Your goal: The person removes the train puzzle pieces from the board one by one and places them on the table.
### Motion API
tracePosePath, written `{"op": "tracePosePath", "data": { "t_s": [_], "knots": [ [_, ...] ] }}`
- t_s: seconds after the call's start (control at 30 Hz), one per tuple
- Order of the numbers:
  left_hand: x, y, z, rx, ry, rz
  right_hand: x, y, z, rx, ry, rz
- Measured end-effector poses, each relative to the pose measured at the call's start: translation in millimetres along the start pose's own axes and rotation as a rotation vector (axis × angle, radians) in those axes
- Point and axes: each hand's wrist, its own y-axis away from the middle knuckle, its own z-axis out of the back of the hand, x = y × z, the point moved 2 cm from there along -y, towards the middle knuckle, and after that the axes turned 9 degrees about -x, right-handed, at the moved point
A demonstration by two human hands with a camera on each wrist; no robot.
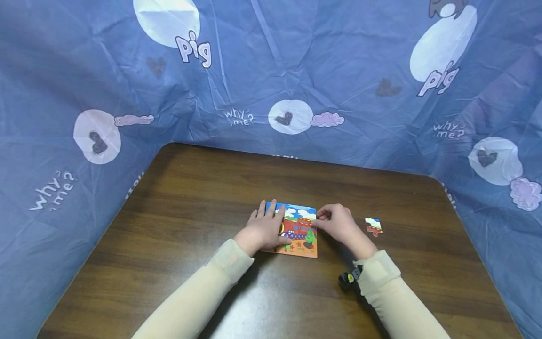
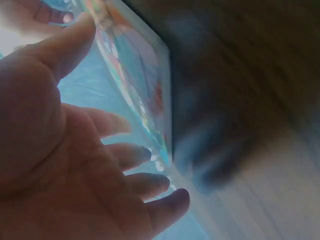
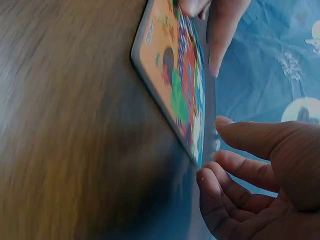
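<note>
A picture jigsaw puzzle (image 1: 298,230) with a red train, clouds and a green plant lies flat on the wooden table. My left hand (image 1: 264,230) is spread over its left part, fingers pointing away and thumb out across the lower middle, covering that side. In the left wrist view the fingers reach along the board's edge (image 2: 167,100). My right hand (image 1: 336,221) is at the puzzle's right edge with fingers bent. The right wrist view shows the fingertips (image 3: 206,177) right at the board's far corner, a gap between thumb and forefinger, nothing seen between them.
One loose jigsaw piece (image 1: 373,225) with cloud and red print lies right of my right hand. A small black device (image 1: 348,278) hangs at my right cuff. The brown table (image 1: 190,197) is bordered by a blue printed cloth (image 1: 237,84) at the back and sides.
</note>
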Motion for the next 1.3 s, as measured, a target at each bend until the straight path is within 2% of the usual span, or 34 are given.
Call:
{"op": "tracePosePath", "data": {
  "t_s": [0.17, 0.43, 0.8, 1.0, 1.3],
  "knots": [
    [2.5, -2.3, 0.2, 0.023, 0.006, 0.045, 14.6, -5.8, -13.4, 0.026, 0.038, 0.033],
    [3.1, -2.0, 0.2, 0.024, 0.002, 0.057, 30.9, -11.4, -30.6, 0.091, 0.094, -0.004],
    [6.5, -2.9, 0.1, 0.007, -0.017, 0.047, 36.6, -16.7, -36.7, 0.099, 0.134, -0.016],
    [7.9, -7.0, -2.4, 0.002, -0.061, 0.065, 37.7, -17.6, -35.7, 0.119, 0.124, -0.046],
    [6.1, -7.2, -2.3, 0.017, -0.072, 0.085, 38.5, -18.7, -34.3, 0.13, 0.109, -0.08]
  ]
}}
